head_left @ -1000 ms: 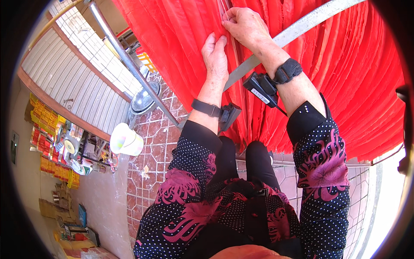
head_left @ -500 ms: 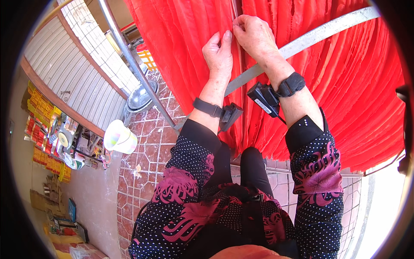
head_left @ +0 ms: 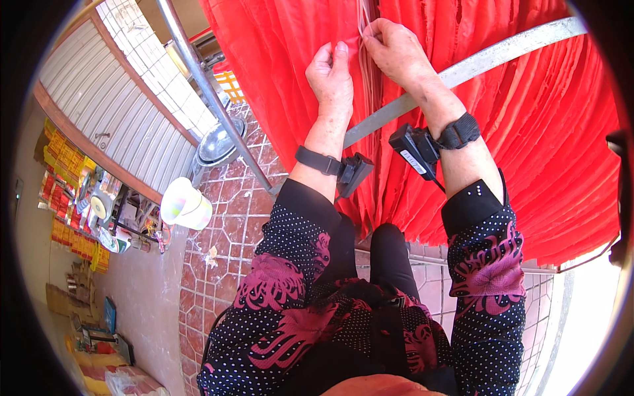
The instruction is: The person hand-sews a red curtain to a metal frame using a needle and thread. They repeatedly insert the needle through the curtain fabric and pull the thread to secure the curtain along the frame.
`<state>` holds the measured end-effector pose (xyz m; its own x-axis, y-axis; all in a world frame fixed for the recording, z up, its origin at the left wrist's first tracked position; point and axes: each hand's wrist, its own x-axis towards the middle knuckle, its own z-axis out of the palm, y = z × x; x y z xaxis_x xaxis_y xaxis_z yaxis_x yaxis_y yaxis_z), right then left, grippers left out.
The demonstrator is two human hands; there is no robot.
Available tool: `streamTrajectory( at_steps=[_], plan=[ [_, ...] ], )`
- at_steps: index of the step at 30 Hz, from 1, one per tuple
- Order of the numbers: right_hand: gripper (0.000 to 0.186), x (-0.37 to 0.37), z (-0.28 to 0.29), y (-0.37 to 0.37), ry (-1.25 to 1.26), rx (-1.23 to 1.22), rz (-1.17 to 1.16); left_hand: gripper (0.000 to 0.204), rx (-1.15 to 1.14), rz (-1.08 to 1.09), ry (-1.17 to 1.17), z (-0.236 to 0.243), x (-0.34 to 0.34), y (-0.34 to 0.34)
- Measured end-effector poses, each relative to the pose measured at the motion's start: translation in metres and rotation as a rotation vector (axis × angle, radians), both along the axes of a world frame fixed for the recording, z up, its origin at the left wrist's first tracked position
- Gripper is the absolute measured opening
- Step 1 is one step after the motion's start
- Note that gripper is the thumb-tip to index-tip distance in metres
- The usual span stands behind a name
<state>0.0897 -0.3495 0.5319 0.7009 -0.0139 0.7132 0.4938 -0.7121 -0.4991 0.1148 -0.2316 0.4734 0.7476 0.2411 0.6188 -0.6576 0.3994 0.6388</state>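
A large mass of red cloth (head_left: 548,152) hangs in close pleats in front of me. My left hand (head_left: 331,78) is closed at the far part of it, thumb and fingers pinching a red fold. To its right, my right hand (head_left: 398,54) is closed in a pinch on the edge of a neighbouring fold. Between the two hands runs a narrow gap with pale-edged layers (head_left: 367,72). A curved grey metal band (head_left: 489,61) crosses the cloth beneath my right forearm. What lies under the fingertips is partly hidden.
A slanting metal pole (head_left: 211,92) rises at the left. Beyond it are a round metal basin (head_left: 221,143), a white bucket (head_left: 187,204) and a ribbed shutter (head_left: 109,99) on or by the red tiled floor (head_left: 221,228). Each forearm carries a strapped black device (head_left: 416,153).
My hands have moved apart: the right one slightly to the right, the left slightly left and farther up. The gap between the red folds is wider, and more pale-edged layers show.
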Motion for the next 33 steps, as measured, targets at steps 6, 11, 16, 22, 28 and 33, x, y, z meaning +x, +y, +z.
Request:
streamTrajectory(
  at_steps=[6,11,16,22,28,33],
  plan=[
    [0.016,0.003,-0.002,-0.004,0.046,0.075,0.153,0.015,-0.041,0.043,-0.02,0.0,0.002,0.0],
    [0.022,0.005,-0.002,-0.006,0.09,0.166,0.274,0.014,-0.012,0.033,-0.013,-0.002,0.006,0.005],
    [0.024,-0.002,-0.001,-0.006,0.154,0.283,0.429,0.015,0.007,0.043,0.005,-0.004,0.007,0.01],
    [0.021,-0.007,0.003,0.0,0.21,0.217,0.393,0.021,-0.011,0.073,-0.063,-0.007,0.0,0.007],
    [0.023,-0.005,0.002,-0.005,0.231,0.204,0.35,0.021,0.034,0.091,-0.118,0.003,-0.007,0.006],
    [0.026,0.005,-0.005,-0.004,0.113,0.231,0.313,0.024,0.17,0.0,-0.122,0.028,-0.005,0.013]
  ],
)
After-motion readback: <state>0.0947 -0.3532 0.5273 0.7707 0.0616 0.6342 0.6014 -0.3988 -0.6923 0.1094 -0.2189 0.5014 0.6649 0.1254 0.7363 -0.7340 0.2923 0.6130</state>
